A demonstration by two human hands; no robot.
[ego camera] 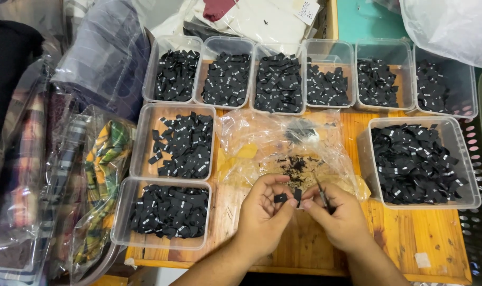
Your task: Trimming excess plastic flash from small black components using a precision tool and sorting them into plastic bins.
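1. Pinched between my left hand's thumb and forefinger is a small black label; those fingers are closed on it, just above the wooden table.
2. My right hand is closed on a thin dark tool, likely small scissors or tweezers, though I cannot tell which; a second black label sits at its fingertips, touching the left hand's piece.
3. From the head view, a crumpled clear plastic bag lies just beyond both hands, with loose dark scraps on it.
4. Clear plastic tubs full of black labels ring the work: six along the back, two at left, one at right.
5. Risk, as I judge it: the labels are tiny, so a slack pinch could drop one among the scraps, or the tool tip could nick a finger.
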